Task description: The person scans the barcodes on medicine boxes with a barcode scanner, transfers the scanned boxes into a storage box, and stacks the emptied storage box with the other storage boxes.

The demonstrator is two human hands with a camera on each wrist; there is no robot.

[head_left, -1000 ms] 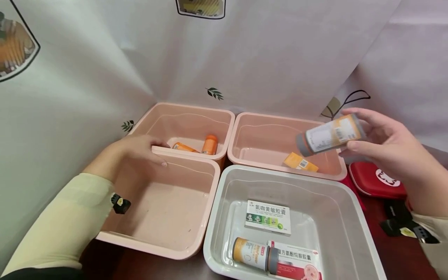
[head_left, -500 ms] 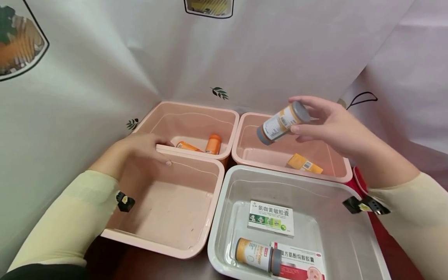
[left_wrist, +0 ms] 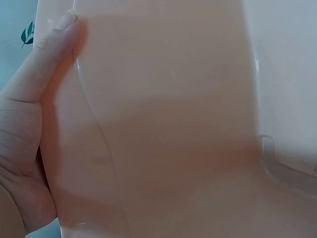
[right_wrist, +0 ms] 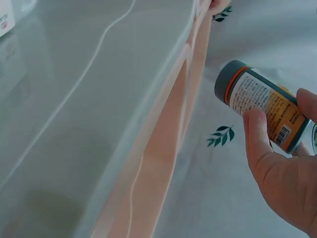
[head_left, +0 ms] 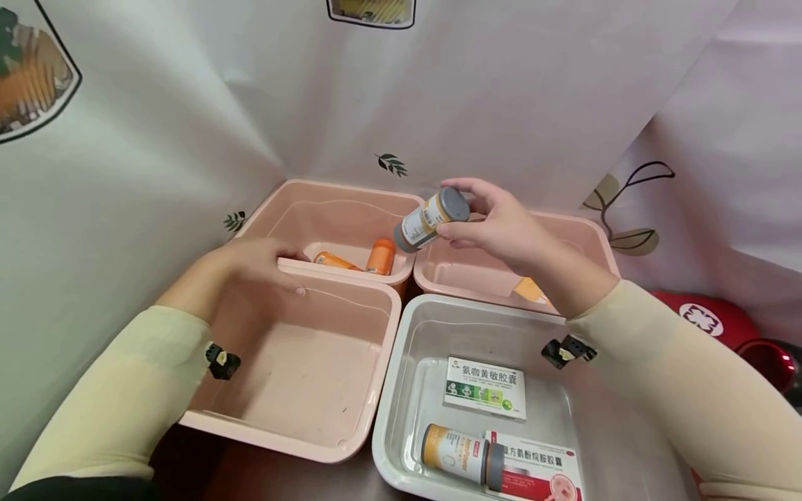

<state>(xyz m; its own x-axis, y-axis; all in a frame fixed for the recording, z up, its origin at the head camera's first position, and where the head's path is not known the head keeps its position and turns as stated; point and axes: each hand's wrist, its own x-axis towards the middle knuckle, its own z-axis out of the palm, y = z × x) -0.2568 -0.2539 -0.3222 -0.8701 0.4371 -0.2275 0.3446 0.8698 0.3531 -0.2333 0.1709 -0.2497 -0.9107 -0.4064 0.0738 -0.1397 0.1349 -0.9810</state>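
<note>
My right hand (head_left: 501, 226) holds a supplement bottle (head_left: 421, 224) with grey ends and a white-and-orange label, tilted in the air where the two back pink bins meet. In the right wrist view, the fingers grip the bottle (right_wrist: 267, 104) near one end. My left hand (head_left: 257, 264) grips the far rim of the front left pink bin (head_left: 313, 456); in the left wrist view the thumb (left_wrist: 49, 54) lies along the inner wall, the other fingers hidden behind it. Two orange bottles (head_left: 380, 257) lie in the back left pink bin (head_left: 351, 198).
A grey bin (head_left: 432, 309) at front right holds a white-green medicine box (head_left: 485, 386), a red-white box (head_left: 545, 466) and a similar bottle (head_left: 457, 452). An orange box (head_left: 529, 289) lies in the back right pink bin (head_left: 583, 236). A red case (head_left: 720, 320) stands at far right.
My right hand has carried the bottle leftward, from above the right side of the back right bin toward the back left bin, tilting it. The left hand stays on the rim.
</note>
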